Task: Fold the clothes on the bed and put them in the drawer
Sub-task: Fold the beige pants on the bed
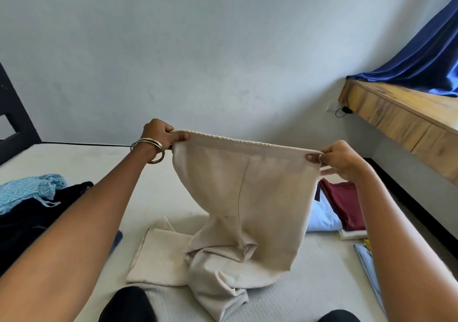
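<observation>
head cam | faces forward-down | close over bed [322,279]

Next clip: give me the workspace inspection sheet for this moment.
Surface: white mattress, mostly bare.
Job's things: beige trousers held up by the waistband, legs crumpled on the mattress; unfolded dark and blue patterned clothes at left; folded maroon and white pile at right.
Clutter: papers near right edge.
Hands: left hand and right hand pinch the waistband ends.
Cables: black cord by wall socket.
Surroundings: wooden ledge, blue curtain.
</observation>
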Motion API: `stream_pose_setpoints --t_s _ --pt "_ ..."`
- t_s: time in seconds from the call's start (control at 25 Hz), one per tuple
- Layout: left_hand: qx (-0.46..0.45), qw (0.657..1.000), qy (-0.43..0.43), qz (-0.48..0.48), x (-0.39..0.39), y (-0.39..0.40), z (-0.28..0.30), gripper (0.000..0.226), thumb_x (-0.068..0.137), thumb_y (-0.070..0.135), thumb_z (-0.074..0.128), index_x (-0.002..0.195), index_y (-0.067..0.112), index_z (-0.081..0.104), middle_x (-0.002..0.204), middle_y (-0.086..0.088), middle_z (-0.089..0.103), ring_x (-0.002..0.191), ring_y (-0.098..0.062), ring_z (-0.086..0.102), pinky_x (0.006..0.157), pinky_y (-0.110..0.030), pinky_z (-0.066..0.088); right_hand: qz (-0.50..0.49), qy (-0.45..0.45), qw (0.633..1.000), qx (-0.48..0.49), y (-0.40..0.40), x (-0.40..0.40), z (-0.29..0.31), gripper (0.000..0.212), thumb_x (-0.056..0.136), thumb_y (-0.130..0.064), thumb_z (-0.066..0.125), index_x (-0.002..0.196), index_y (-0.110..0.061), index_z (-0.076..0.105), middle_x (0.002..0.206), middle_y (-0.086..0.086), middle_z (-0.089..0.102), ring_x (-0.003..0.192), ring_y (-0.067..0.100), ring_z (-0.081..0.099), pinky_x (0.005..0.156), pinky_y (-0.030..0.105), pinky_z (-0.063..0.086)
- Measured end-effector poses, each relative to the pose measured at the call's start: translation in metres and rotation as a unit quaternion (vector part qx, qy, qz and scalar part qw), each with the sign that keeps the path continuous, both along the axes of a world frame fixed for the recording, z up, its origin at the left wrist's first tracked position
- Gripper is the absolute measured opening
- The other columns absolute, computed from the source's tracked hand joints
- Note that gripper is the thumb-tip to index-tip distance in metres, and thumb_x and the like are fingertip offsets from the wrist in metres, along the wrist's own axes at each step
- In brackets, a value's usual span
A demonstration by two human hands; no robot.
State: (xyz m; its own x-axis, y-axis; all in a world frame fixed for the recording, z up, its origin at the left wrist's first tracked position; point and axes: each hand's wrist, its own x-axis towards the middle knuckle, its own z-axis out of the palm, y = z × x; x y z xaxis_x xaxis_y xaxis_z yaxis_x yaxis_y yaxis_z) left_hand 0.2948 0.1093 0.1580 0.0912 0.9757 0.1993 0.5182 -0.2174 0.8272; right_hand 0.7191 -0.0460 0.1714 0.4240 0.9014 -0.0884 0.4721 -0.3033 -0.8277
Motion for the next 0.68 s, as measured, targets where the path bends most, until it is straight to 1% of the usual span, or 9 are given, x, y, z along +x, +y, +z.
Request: stream_pose_setpoints --t_s 0.04,0.12,0.2,0.28,0.36,0.44,0.52,0.6,0.68 --pt "0.004 1.0 -0.026 -0.002 -0.001 0.0 -0.004 0.054 0.066 0.032 0.087 0.048 0.004 0.045 0.056 -0.004 0.035 0.057 -0.018 0.038 0.067 -0.044 0.057 0.003 0.052 0.999 0.015 -0.006 -0.002 -0.003 0.022 0.073 -0.014 0.084 0.074 0.004 0.07 0.076 0.014 0.066 0.084 0.032 0.066 0.074 0.043 0.06" --pt "0.01 0.994 -0.109 -0.002 -0.003 -0.005 -0.01 0.033 0.066 0.024 0.086 0.061 0.0 0.064 0.063 -0.008 0.052 0.062 -0.02 0.048 0.075 -0.048 0.058 0.015 0.113 0.99 0.078 -0.019 -0.007 -0.008 0.036 0.06 -0.012 0.086 0.084 0.01 0.069 0.078 0.014 0.068 0.081 0.029 0.069 0.068 0.036 0.061" --pt "0.004 0.976 -0.214 -0.034 -0.004 -0.018 -0.006 0.009 0.068 0.01 0.083 0.069 0.012 0.074 0.07 -0.007 0.065 0.068 -0.018 0.058 0.074 -0.038 0.058 0.033 0.195 0.965 0.17 -0.032 -0.006 -0.009 0.055 0.046 -0.017 0.089 0.093 0.004 0.068 0.076 0.009 0.071 0.071 0.022 0.069 0.06 0.027 0.059" --pt "-0.021 0.944 -0.31 -0.115 -0.008 -0.029 -0.002 0.016 0.06 0.004 0.08 0.068 0.018 0.078 0.071 0.001 0.071 0.067 -0.011 0.064 0.067 -0.024 0.055 0.109 0.299 0.916 0.243 -0.043 -0.001 -0.009 0.068 0.041 -0.015 0.094 0.102 -0.007 0.066 0.08 0.006 0.07 0.068 0.018 0.069 0.059 0.028 0.058" --pt "-0.056 0.922 -0.338 -0.181 -0.015 -0.031 0.001 0.021 0.05 0.008 0.08 0.067 0.018 0.078 0.07 0.002 0.072 0.066 -0.007 0.065 0.065 -0.016 0.053 0.163 0.337 0.893 0.249 -0.046 0.003 -0.009 0.056 0.047 -0.006 0.091 0.097 -0.012 0.067 0.085 0.009 0.065 0.068 0.019 0.067 0.059 0.031 0.059" --pt "-0.072 0.95 -0.219 -0.209 -0.023 -0.02 -0.001 0.026 0.056 -0.007 0.079 0.067 0.017 0.078 0.072 -0.001 0.072 0.068 -0.006 0.065 0.067 -0.014 0.052 0.165 0.264 0.93 0.193 -0.038 0.003 -0.013 0.035 0.054 0.006 0.083 0.084 -0.009 0.069 0.09 0.013 0.064 0.074 0.022 0.067 0.065 0.035 0.059" --pt "-0.085 0.97 -0.019 -0.226 -0.029 -0.01 -0.014 0.037 0.065 -0.019 0.074 0.064 0.018 0.075 0.079 -0.002 0.073 0.076 -0.008 0.067 0.072 -0.015 0.052 0.18 0.112 0.974 0.081 -0.025 -0.002 -0.025 0.037 0.065 0.026 0.072 0.078 -0.009 0.072 0.1 0.011 0.068 0.086 0.022 0.068 0.076 0.039 0.055" --pt "-0.105 0.953 0.134 -0.251 -0.026 -0.005 -0.036 0.043 0.068 -0.022 0.067 0.068 0.021 0.069 0.085 -0.004 0.072 0.085 -0.017 0.068 0.075 -0.019 0.052 0.201 0.003 0.979 -0.025 -0.011 -0.006 -0.045 0.048 0.072 0.032 0.052 0.072 -0.012 0.071 0.097 0.01 0.071 0.084 0.019 0.07 0.072 0.033 0.05" --pt "-0.118 0.925 0.232 -0.278 -0.017 -0.01 -0.06 0.044 0.071 -0.02 0.055 0.076 0.023 0.062 0.089 -0.005 0.066 0.078 -0.019 0.06 0.067 -0.016 0.047 0.185 -0.043 0.979 -0.08 -0.001 -0.015 -0.065 0.047 0.071 0.025 0.043 0.067 -0.014 0.069 0.083 0.019 0.071 0.076 0.023 0.069 0.076 0.037 0.057"
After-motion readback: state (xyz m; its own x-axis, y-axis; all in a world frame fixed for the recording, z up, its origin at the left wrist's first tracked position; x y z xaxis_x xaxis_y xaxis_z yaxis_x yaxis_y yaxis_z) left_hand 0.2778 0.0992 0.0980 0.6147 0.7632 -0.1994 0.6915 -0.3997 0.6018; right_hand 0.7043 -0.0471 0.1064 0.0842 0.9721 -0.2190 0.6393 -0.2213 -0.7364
